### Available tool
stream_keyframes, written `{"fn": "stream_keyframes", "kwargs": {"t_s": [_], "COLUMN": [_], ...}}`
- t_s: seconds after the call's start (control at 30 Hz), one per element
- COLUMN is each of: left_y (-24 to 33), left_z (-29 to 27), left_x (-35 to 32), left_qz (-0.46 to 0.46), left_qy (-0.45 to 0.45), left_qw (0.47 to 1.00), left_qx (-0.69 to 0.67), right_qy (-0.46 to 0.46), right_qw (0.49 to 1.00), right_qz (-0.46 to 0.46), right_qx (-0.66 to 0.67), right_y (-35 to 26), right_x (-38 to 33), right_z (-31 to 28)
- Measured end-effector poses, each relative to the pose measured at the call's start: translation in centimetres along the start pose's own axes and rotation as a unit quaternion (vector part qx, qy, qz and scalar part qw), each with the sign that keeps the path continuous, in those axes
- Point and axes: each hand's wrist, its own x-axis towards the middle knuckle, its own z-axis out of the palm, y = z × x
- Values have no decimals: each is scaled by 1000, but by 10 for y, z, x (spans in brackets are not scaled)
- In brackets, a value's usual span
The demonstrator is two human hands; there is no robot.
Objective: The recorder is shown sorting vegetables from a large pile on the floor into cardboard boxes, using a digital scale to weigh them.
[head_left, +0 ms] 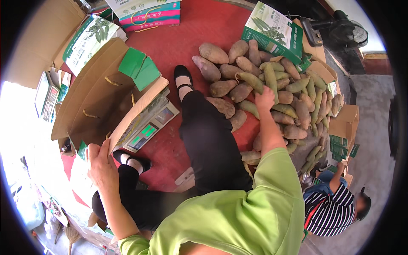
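Note:
My left hand [102,166] grips the near rim of an open cardboard box [95,100], thumb and fingers pinching its edge. The box has yellow cord handles and green flaps, and the part of its inside that I see shows bare brown cardboard. It rests on a digital scale [158,121] with lit green digits. My right hand [265,100] reaches into a pile of produce, its fingers closed around the end of a long green gourd [250,81]. Another green gourd [270,80] lies right beside those fingers. Brown oblong tubers or gourds [213,53] make up much of the heap.
A red mat [199,21] covers the floor under my feet. Printed cartons [274,29] stand beyond the pile, near a black fan [346,32]. A second scale [46,95] sits at the left. On the right, a person in a striped top [329,210] works by another box [344,121].

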Motion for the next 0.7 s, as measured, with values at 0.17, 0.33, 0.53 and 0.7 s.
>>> {"fn": "stream_keyframes", "kwargs": {"t_s": [0.17, 0.33, 0.53, 0.7], "left_y": [5, 4, 4, 8], "left_z": [-3, -2, -7, -7], "left_x": [4, 8, 7, 14], "left_qz": [-8, 11, -1, -1], "left_qy": [-5, -7, -22, -21], "left_qw": [1000, 999, 999, 998], "left_qx": [-7, -35, -26, -54], "right_qy": [-29, -197, -143, -104], "right_qw": [997, 960, 975, 967], "right_qz": [67, 128, 164, 123], "right_qx": [1, 153, 44, 196], "right_y": [22, 52, 18, 74], "right_x": [39, 70, 59, 81], "right_z": [-34, -17, -32, 23]}}
